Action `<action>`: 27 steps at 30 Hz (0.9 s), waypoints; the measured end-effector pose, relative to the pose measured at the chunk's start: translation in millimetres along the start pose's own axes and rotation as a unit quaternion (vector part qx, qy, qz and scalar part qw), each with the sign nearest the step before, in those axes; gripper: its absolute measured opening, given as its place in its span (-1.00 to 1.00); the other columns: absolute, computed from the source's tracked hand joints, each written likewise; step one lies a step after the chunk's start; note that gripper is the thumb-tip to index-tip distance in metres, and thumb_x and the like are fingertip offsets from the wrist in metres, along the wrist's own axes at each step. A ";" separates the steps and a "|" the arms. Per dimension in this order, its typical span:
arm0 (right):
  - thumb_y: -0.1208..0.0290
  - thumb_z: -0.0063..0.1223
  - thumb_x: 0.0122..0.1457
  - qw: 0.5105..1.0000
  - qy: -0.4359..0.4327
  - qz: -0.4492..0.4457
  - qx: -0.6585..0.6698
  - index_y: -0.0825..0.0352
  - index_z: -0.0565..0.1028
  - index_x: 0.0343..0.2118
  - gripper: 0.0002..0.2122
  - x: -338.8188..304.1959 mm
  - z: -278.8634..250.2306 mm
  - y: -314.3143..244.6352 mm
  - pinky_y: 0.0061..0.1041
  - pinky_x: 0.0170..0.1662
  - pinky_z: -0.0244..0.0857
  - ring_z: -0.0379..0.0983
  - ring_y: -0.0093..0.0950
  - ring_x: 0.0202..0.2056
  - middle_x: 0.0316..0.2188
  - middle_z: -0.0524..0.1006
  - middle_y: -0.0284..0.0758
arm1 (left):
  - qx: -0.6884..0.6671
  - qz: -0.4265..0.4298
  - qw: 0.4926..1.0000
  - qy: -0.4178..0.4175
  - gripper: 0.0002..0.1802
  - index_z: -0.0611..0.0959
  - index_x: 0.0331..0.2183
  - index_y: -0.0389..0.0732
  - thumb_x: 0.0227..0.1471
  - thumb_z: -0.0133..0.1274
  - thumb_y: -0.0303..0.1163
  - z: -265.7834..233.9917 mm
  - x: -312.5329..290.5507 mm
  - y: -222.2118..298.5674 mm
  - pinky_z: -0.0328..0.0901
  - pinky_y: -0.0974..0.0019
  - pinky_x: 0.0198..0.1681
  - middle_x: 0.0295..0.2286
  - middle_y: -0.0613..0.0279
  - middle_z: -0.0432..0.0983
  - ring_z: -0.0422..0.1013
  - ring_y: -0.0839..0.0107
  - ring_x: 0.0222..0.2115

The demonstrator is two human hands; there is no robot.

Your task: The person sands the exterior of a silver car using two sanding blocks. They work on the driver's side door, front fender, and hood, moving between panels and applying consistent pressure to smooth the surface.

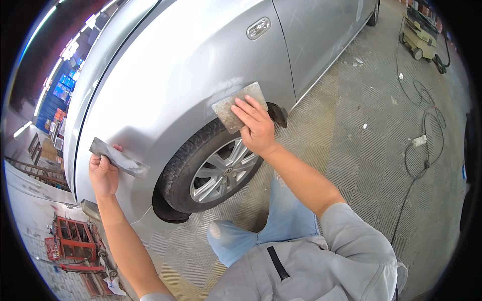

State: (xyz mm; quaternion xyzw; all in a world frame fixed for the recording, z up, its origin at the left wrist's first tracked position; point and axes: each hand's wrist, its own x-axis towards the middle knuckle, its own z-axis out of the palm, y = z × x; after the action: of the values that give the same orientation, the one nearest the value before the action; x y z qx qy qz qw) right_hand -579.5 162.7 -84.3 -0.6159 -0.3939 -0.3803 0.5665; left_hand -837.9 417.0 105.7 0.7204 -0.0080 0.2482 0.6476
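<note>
A person's left hand (104,175) is out at 9 o'clock in the head view, and it holds a long flat plate (120,158). Its fingers are clamped on the plate, with the thumb on the near side and the other fingers mostly tucked behind. The long plate has pale, smeary stuff on it. It sits at 9 o'clock from the middle of the car's wheel (226,172). The right hand (258,133) is a bit past 12 o'clock from that same middle. Its fingers are a little apart and hold a square grey plate (226,111) that looks to be touching the silver car (196,55), right at the top of the wheel hole. At 11 o'clock from the square plate, just beside it, is a whitish patch (224,91) on the car. A small oval lamp (259,28) is near 12 o'clock from that plate. Far off at 2 o'clock in the view, a machine with wheels (420,37) stands on the patterned floor (351,150). A dark cord (405,198) makes loops at 3 o'clock, and a red metal rack (75,238) is at 8 o'clock
</note>
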 end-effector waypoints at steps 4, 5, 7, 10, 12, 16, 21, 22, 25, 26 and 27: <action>0.66 -0.11 -0.23 1.000 0.013 0.024 0.003 0.27 0.53 -0.21 -0.58 3.4 16.7 0.9 -0.42 -0.14 0.29 0.34 -0.27 -0.04 -0.13 0.48 -0.33 | 0.024 -0.010 0.999 0.035 -0.65 0.51 -0.21 -0.29 -0.06 0.15 -0.35 0.1 -0.9 1.1 0.23 0.19 -0.01 -0.23 0.02 0.49 0.40 0.21 -0.17; 0.74 -0.15 -0.27 0.998 0.007 0.052 0.029 0.27 0.53 -0.19 -0.52 1.8 19.6 -1.2 -0.36 -0.01 0.26 0.34 -0.21 -0.03 -0.12 0.48 -0.29 | 0.022 -0.004 0.999 0.037 -0.65 0.51 -0.21 -0.29 -0.06 0.15 -0.35 0.1 -1.3 1.1 0.23 0.18 0.00 -0.23 0.02 0.49 0.40 0.20 -0.17; 0.72 -0.15 -0.27 0.998 0.010 0.046 0.032 0.27 0.53 -0.19 -0.52 -5.1 19.2 -6.7 -0.36 -0.01 0.25 0.33 -0.20 -0.02 -0.12 0.48 -0.29 | 0.009 0.006 1.000 0.027 -0.67 0.51 -0.22 -0.30 -0.05 0.14 -0.36 0.0 -2.5 1.0 0.22 0.17 0.02 -0.22 -0.01 0.48 0.40 0.18 -0.16; 0.69 -0.14 -0.27 0.997 -0.023 0.064 0.037 0.26 0.53 -0.19 -0.53 -15.8 10.3 -12.9 -0.37 -0.06 0.26 0.33 -0.21 -0.02 -0.11 0.47 -0.30 | 0.010 0.007 0.999 0.033 -0.67 0.51 -0.22 -0.30 -0.05 0.13 -0.36 -1.1 -3.1 0.7 0.23 0.17 0.01 -0.22 -0.02 0.48 0.40 0.18 -0.16; 0.67 -0.12 -0.25 0.999 0.013 0.026 0.043 0.25 0.52 -0.19 -0.55 -16.6 4.8 -11.9 -0.44 -0.16 0.30 0.32 -0.24 -0.02 -0.12 0.47 -0.32 | 0.019 0.000 0.999 0.034 -0.67 0.50 -0.21 -0.30 -0.04 0.13 -0.36 -2.0 -2.1 0.7 0.24 0.19 0.00 -0.22 -0.02 0.48 0.41 0.18 -0.17; 0.69 -0.12 -0.26 0.998 0.008 0.057 0.014 0.26 0.53 -0.21 -0.55 -2.3 10.6 -2.9 -0.34 -0.10 0.29 0.32 -0.23 -0.02 -0.11 0.47 -0.32 | 0.017 0.013 1.000 0.009 -0.66 0.50 -0.21 -0.32 -0.04 0.13 -0.37 -1.9 -1.4 0.6 0.27 0.21 -0.04 -0.22 -0.02 0.48 0.41 0.19 -0.18; 0.68 -0.12 -0.26 0.998 -0.024 0.058 0.028 0.24 0.50 -0.17 -0.52 -8.0 12.5 -13.4 -0.36 -0.11 0.30 0.31 -0.26 -0.01 -0.12 0.47 -0.32 | 0.022 -0.007 0.999 0.032 -0.64 0.49 -0.22 -0.32 -0.06 0.15 -0.35 -1.2 -2.8 1.2 0.27 0.22 -0.05 -0.23 -0.01 0.48 0.41 0.20 -0.18; 0.68 -0.12 -0.27 0.998 -0.034 0.053 0.032 0.24 0.50 -0.17 -0.53 -12.5 8.6 -16.1 -0.37 -0.11 0.30 0.32 -0.26 -0.01 -0.12 0.47 -0.32 | 0.017 -0.009 0.999 0.028 -0.64 0.49 -0.22 -0.32 -0.06 0.16 -0.35 -1.1 -3.2 1.2 0.27 0.22 -0.05 -0.23 -0.01 0.48 0.41 0.21 -0.18; 0.68 -0.13 -0.26 0.997 0.014 0.026 0.070 0.26 0.52 -0.19 -0.55 -14.1 1.5 -13.0 -0.38 -0.11 0.30 0.33 -0.23 -0.03 -0.13 0.48 -0.31 | 0.032 0.002 0.999 0.023 -0.62 0.49 -0.21 -0.31 -0.07 0.16 -0.34 -1.5 -2.5 0.8 0.27 0.22 -0.04 -0.23 -0.01 0.48 0.41 0.21 -0.18; 0.70 -0.14 -0.27 0.997 0.006 0.047 0.060 0.28 0.52 -0.20 -0.54 -12.4 1.3 -10.9 -0.37 -0.08 0.29 0.33 -0.21 -0.03 -0.13 0.48 -0.29 | 0.033 0.002 0.999 0.030 -0.62 0.49 -0.21 -0.31 -0.07 0.17 -0.34 -1.6 -2.1 0.8 0.26 0.21 -0.04 -0.23 -0.01 0.48 0.41 0.21 -0.18; 0.71 -0.15 -0.28 0.997 0.017 0.055 0.056 0.29 0.52 -0.21 -0.54 -7.9 3.7 -7.0 -0.36 -0.06 0.28 0.34 -0.20 -0.03 -0.13 0.48 -0.26 | 0.034 0.006 0.999 0.030 -0.62 0.49 -0.21 -0.31 -0.07 0.17 -0.34 -1.8 -2.1 0.8 0.26 0.21 -0.03 -0.23 -0.01 0.48 0.41 0.21 -0.18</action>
State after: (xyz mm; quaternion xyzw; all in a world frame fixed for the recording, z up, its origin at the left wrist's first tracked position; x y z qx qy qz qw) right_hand -589.0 166.3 -88.9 -0.5975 -0.3706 -0.3363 0.6265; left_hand -840.6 417.9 105.7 0.7343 0.0154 0.2738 0.6210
